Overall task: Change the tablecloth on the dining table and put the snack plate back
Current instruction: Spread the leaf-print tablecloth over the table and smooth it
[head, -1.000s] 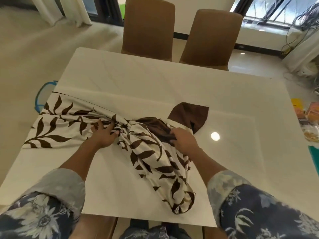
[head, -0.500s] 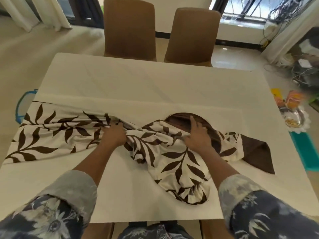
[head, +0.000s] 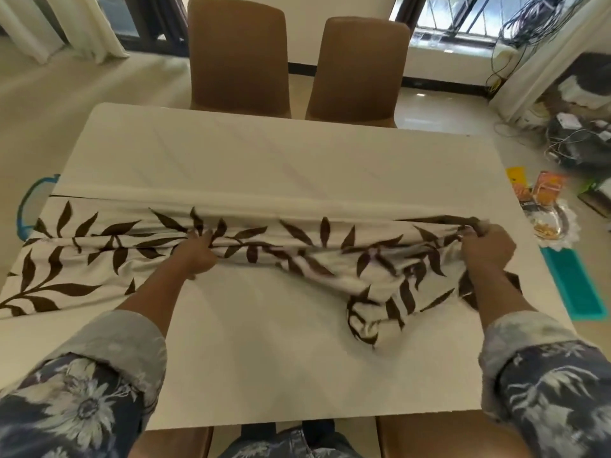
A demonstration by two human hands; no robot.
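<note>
Cream leaf-print tablecloth (head: pixel 82 259) lay in band across middle of bench (head: pixel 264 153), flat at left, bunched at right. Left hand (head: pixel 198 252) clenched gathered fabric near centre. Right hand (head: pixel 486 249) clenched twisted end by right edge. Likely best: pull ends apart evenly, keep fold parallel to bench edge, shake heap loose before spreading. Snack plate (head: pixel 552 226) sat on floor, right of bench.

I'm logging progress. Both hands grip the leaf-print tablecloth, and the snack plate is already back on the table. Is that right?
Not quite. The head view shows the snack plate off the table, down on the floor past its right edge. The left hand and right hand do both grip the leaf-print tablecloth.
</note>
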